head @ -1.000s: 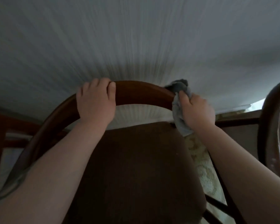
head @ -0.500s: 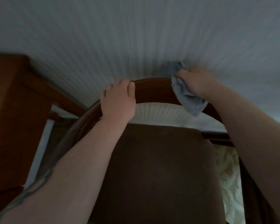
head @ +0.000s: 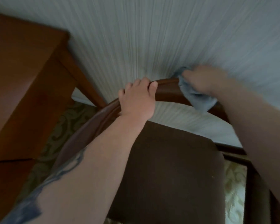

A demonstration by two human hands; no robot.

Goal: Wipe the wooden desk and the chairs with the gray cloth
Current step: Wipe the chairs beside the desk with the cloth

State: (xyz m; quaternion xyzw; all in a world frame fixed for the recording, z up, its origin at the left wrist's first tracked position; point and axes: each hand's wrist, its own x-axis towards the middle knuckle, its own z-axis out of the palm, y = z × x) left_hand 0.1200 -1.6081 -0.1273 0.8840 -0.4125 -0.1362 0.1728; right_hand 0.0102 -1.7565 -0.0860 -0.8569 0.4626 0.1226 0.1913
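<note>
Striped wall (head: 152,38), right hand (head: 205,80) gripping gray cloth (head: 196,99)

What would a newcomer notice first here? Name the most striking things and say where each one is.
First, the two bare arms reaching in from below to the curved wooden chair back at centre. The left hand grips the rail, while the right hand, blurred, holds the gray cloth against it further right. Then the dark brown seat below, and the wooden desk at left.

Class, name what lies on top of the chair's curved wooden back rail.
The left hand grips the back rail; the right hand presses the gray cloth on it. Wood beneath both is hidden.
</note>
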